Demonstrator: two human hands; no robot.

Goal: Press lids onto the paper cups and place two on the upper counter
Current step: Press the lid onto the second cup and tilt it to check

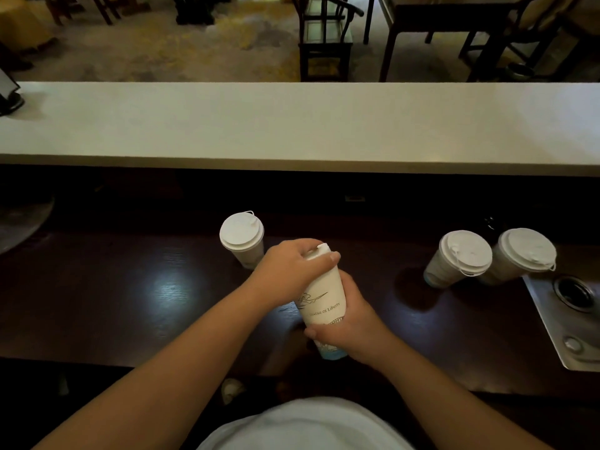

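A white paper cup with printed lettering stands on the dark lower counter in front of me. My right hand wraps around its lower half. My left hand covers its top, fingers closed over a white lid that mostly hides under the palm. Just behind, a lidded cup stands upright. Two more lidded cups stand side by side at the right. The pale upper counter runs across the view above, with no cups on it.
A metal sink tray with a drain sits at the right end of the lower counter. A dark stand rests at the upper counter's left end. Dark chairs and tables fill the room beyond.
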